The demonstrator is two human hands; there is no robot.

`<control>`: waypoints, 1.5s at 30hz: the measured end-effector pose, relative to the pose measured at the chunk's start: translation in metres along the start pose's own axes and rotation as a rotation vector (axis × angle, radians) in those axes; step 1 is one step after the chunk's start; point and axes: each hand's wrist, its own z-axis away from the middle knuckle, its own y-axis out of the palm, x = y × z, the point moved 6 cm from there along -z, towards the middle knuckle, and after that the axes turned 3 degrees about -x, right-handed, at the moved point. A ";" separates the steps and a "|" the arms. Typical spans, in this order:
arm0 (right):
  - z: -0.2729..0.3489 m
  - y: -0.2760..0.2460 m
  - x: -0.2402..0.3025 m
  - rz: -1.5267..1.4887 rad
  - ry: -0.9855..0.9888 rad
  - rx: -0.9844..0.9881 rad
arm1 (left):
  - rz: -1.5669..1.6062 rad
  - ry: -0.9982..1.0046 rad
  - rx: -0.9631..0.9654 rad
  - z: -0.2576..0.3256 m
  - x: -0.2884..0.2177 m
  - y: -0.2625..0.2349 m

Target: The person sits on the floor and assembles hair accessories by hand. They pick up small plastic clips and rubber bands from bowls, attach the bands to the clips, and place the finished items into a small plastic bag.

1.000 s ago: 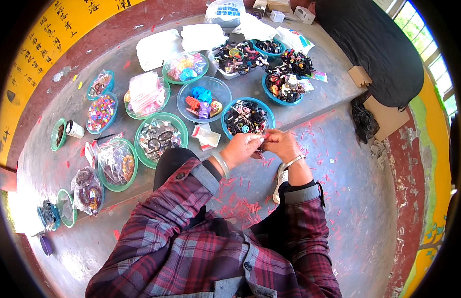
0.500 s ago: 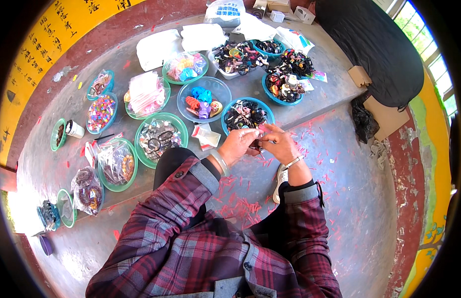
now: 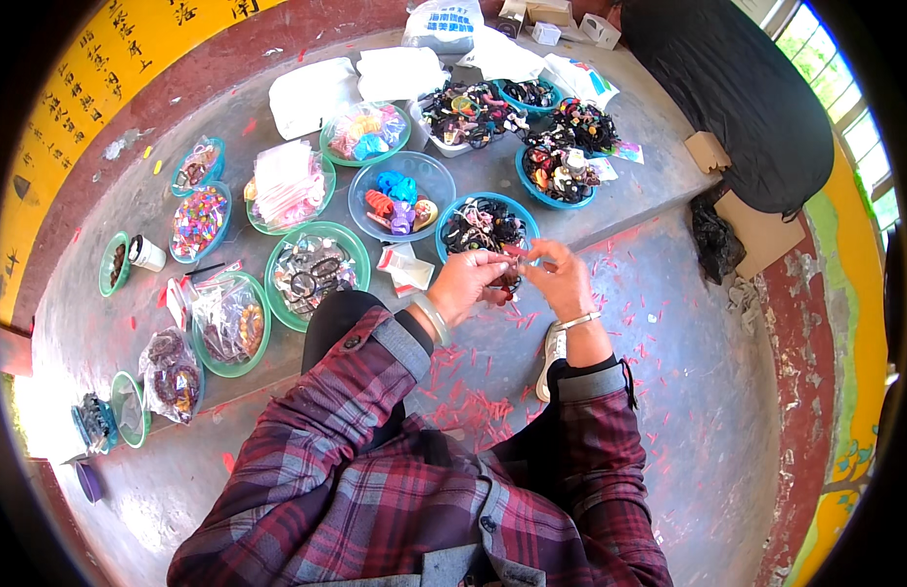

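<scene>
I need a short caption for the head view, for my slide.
Both hands, left hand and right hand, pinch a small dark item above a blue bowl of hair ties.

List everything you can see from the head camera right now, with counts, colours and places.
bowls: about a dozen, mostly green or blue rims, spread over the raised ledge, filled with small colourful trinkets
white bags: a few, white, back of the ledge
small packet: one, white and red, ledge edge by the hands
red scraps: many, red, on the floor below the hands
black cloth: one, upper right
cardboard: brown, right
left hand: pinching a small item, bangle on the wrist
right hand: pinching the same item
</scene>
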 end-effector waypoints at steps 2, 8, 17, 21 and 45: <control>-0.001 -0.004 -0.002 -0.197 0.102 -0.057 | 0.066 0.024 -0.037 0.004 -0.007 -0.002; 0.003 0.012 -0.012 -0.500 0.344 0.113 | 0.165 0.068 -0.010 0.005 -0.011 -0.002; 0.008 0.009 -0.004 -0.588 0.346 -0.051 | 0.173 0.077 0.006 0.006 -0.013 0.002; 0.008 0.010 -0.002 -0.589 0.363 -0.048 | 0.179 0.097 -0.009 0.007 -0.016 0.003; 0.012 0.017 0.003 -0.742 0.422 -0.024 | 0.433 0.179 -0.032 0.003 -0.021 -0.006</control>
